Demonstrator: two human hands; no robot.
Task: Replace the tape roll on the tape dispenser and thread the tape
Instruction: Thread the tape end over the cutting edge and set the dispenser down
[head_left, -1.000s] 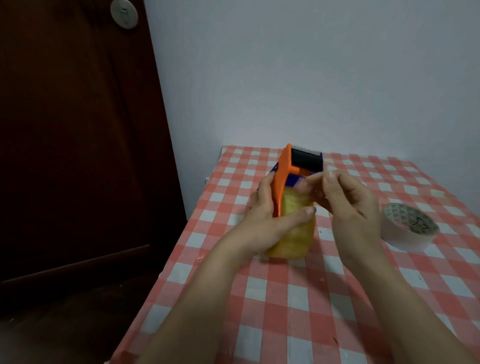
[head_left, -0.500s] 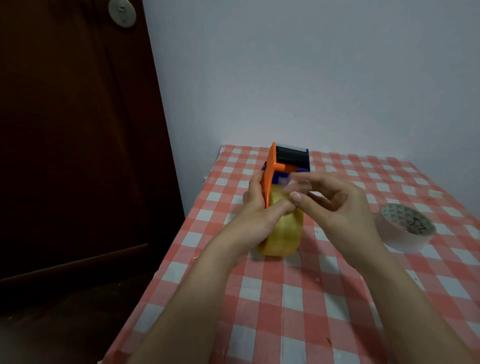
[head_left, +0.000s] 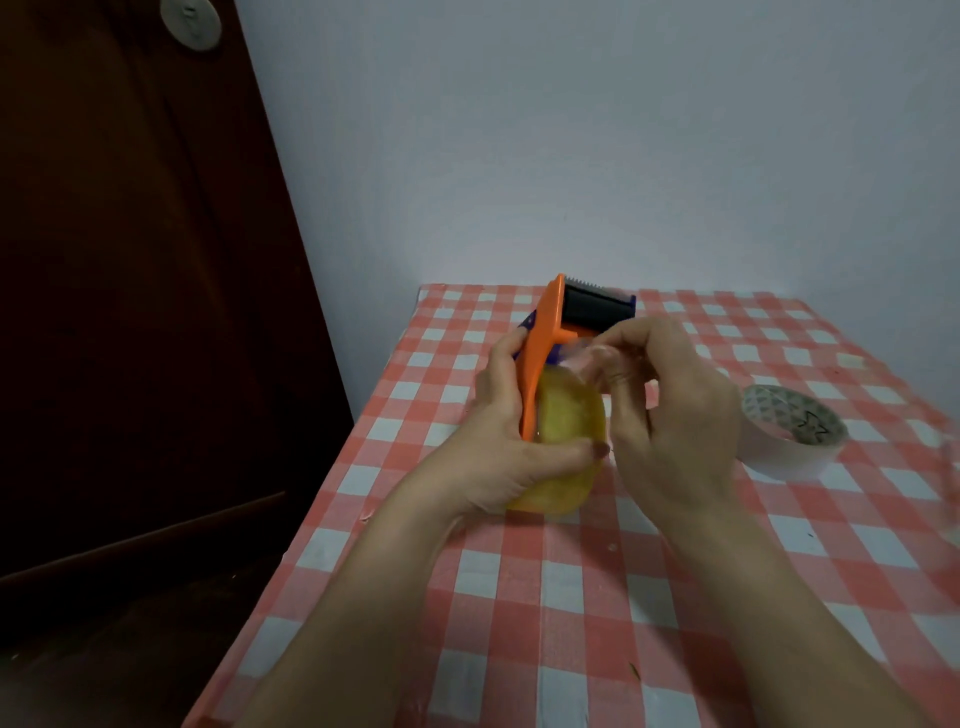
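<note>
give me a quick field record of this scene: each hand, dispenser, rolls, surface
left hand: holds the tape dispenser, thumb across the yellowish tape roll
right hand: pinches the clear tape end near the black roller
dispenser: orange frame, tilted, serrated blade on top, raised above the table
spare roll: whitish, lies flat to the right, untouched
surface: red and white checked tablecloth

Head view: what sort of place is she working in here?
Probably a room in a home, in a corner: a table in a red-checked cloth stands against a plain wall, with a dark wooden door at its left.
</note>
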